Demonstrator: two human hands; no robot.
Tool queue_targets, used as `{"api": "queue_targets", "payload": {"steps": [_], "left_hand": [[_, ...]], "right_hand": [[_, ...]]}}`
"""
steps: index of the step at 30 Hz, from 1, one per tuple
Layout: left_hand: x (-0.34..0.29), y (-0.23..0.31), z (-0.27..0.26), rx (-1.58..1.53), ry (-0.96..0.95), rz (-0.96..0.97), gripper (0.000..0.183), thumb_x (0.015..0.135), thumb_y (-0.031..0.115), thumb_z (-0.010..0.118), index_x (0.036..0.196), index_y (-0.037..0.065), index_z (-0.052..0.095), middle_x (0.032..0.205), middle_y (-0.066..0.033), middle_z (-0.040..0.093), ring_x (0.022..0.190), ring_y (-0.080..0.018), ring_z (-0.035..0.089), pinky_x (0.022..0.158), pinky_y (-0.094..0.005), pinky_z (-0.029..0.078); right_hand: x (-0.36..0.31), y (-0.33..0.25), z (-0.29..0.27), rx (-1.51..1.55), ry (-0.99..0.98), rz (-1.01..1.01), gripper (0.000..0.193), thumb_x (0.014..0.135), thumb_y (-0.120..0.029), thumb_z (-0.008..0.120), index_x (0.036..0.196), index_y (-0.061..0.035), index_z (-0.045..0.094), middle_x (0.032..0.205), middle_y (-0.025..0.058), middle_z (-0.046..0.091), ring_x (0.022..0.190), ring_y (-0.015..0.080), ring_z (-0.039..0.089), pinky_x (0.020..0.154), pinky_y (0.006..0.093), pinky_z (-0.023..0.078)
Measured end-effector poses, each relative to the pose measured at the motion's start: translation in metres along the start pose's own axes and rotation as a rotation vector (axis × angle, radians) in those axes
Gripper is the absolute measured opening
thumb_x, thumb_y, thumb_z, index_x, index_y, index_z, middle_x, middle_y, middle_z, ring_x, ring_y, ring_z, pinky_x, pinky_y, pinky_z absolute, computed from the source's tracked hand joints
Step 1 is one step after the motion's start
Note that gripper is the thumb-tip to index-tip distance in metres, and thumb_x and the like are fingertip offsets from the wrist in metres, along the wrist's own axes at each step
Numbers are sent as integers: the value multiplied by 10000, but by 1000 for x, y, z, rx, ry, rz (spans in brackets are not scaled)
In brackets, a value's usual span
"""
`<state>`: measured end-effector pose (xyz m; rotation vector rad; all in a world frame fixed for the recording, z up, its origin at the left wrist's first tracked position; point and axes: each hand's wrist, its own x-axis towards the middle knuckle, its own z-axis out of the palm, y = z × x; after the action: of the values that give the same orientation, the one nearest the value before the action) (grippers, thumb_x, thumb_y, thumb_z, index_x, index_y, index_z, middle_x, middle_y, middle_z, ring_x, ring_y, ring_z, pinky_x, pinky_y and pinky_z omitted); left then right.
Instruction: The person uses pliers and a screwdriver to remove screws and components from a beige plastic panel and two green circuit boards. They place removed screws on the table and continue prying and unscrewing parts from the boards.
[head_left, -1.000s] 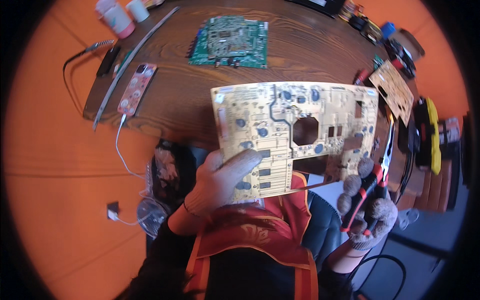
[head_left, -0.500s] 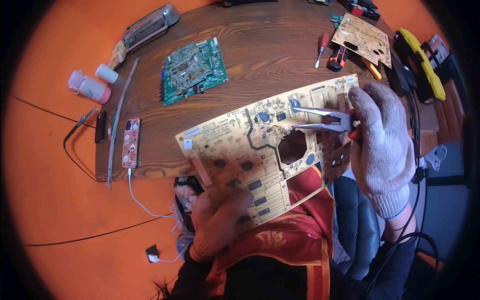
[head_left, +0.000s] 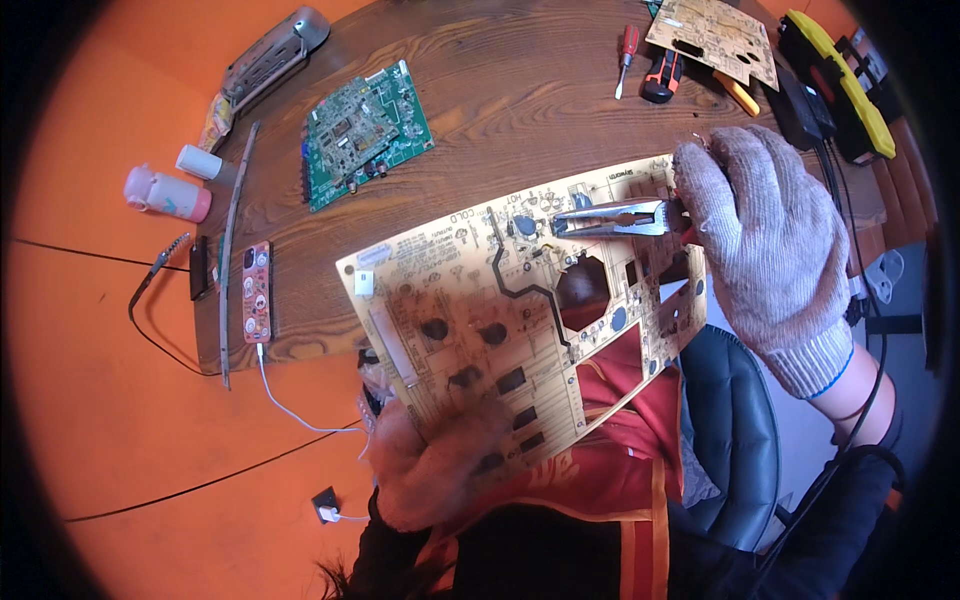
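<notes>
A tan circuit board (head_left: 470, 250) with several cut-out holes and blue disc-shaped parts is held tilted above my lap. My left hand (head_left: 440, 455), partly in shadow, grips its lower left edge. In a white knit glove, my right hand (head_left: 770, 240) closes around long-nose pliers (head_left: 620, 218), whose red handles are mostly hidden by the fingers. Their jaws lie over the board's upper part, nearly together, with the tips beside a blue part. Whether the tips pinch anything is too small to tell.
Across the wooden table (head_left: 500, 100) lie a green circuit board (head_left: 365, 135), a red screwdriver (head_left: 627, 60), a utility knife (head_left: 661, 78) and another tan board (head_left: 715, 40). A phone (head_left: 257, 290) on a white cable and a metal strip (head_left: 238, 250) lie at left. A black cable hangs by my right arm.
The pliers' jaws have come from spread apart to nearly together, and they have moved slightly left over the board. The view has shifted a little, and the board tilts slightly differently.
</notes>
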<state>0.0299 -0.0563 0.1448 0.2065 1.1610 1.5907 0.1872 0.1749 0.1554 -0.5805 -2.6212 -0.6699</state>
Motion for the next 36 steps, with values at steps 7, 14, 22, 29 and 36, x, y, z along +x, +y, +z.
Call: {"api": "queue_targets", "payload": {"steps": [7, 14, 22, 29, 36], "left_hand": [[4, -9, -3, 1089, -46, 726, 222, 879, -7, 554, 1069, -106, 614, 992, -205, 679, 855, -227, 684, 723, -352, 578], [6, -14, 0, 1228, 2, 868, 151, 837, -57, 616, 980, -98, 638, 931, -231, 674, 779, -239, 680, 709, -336, 572], [9, -8, 9, 190, 284, 3, 179, 827, 53, 678, 966, -57, 659, 938, -153, 681, 829, -235, 682, 695, -330, 571], [7, -16, -5, 551, 198, 174, 200, 865, 83, 646, 1003, -61, 649, 939, -178, 675, 817, -244, 673, 675, -353, 558], [8, -23, -9, 358, 153, 115, 220, 855, 67, 642, 1024, -72, 617, 974, -179, 664, 858, -245, 662, 727, -354, 563]], "right_hand": [[6, 8, 1, 100, -148, -71, 445, 645, -155, 741, 1047, -74, 569, 953, 114, 598, 896, 305, 629, 682, 408, 526], [7, 3, -11, 374, -604, 168, 336, 762, -188, 692, 1069, -87, 600, 838, 141, 656, 797, 297, 687, 726, 409, 557], [-5, 19, -22, 437, -529, 372, 488, 711, -106, 733, 1163, -47, 561, 1080, 170, 611, 1012, 339, 619, 887, 412, 498], [0, 32, 11, 76, -75, -16, 406, 655, -41, 684, 1047, -69, 580, 976, 124, 600, 948, 331, 608, 827, 432, 477], [-4, 35, 18, 130, -128, -102, 494, 568, -94, 698, 1046, -70, 576, 968, 115, 590, 917, 327, 589, 800, 439, 448]]}}
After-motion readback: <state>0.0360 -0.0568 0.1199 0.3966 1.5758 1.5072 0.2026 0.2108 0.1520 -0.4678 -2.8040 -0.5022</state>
